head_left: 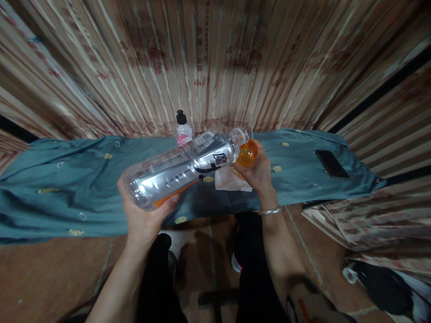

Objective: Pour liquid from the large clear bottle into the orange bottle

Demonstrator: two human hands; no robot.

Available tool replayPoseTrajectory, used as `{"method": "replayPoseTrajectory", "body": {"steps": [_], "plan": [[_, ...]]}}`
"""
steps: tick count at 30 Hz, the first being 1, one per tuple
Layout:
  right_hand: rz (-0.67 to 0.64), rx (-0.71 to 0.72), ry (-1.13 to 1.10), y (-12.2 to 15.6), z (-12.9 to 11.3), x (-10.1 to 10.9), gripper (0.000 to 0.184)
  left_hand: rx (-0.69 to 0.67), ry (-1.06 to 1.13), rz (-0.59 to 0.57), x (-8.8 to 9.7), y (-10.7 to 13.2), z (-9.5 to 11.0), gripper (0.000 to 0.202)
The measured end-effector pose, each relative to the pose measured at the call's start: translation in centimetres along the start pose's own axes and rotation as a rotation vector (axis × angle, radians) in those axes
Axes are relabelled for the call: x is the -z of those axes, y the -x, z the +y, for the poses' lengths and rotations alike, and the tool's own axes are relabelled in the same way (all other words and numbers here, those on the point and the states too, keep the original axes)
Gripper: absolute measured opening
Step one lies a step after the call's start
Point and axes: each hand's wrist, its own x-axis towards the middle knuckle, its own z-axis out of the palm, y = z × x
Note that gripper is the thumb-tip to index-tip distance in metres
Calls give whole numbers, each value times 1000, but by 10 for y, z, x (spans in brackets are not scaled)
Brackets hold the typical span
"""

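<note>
My left hand (143, 215) is wrapped round the base of a large clear plastic bottle (182, 168) with a silver label, tipped on its side with a little orange liquid left low inside. Its open neck points right into a small glass (247, 153) of orange liquid, which my right hand (257, 172) grips from below. A silver bangle (269, 211) circles my right wrist. Both hands hover over a table covered in a teal cloth (67, 188).
A small clear bottle (182, 130) with a black cap and pink label stands at the table's back edge. A white napkin (230, 181) lies under the glass. A black phone (332, 163) rests on the cloth at right. A striped curtain (215, 58) hangs behind.
</note>
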Motion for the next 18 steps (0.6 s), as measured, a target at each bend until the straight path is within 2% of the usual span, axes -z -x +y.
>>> {"method": "replayPoseTrajectory", "body": {"steps": [4, 11, 18], "plan": [[7, 2, 10, 0, 0, 0, 85, 122, 66, 39, -2, -3, 6, 90], [-15, -24, 6, 0, -4, 1, 85, 170, 100, 59, -4, -5, 11, 89], [-29, -49, 26, 0, -6, 3, 87, 145, 73, 60, -3, -4, 10, 90]]}}
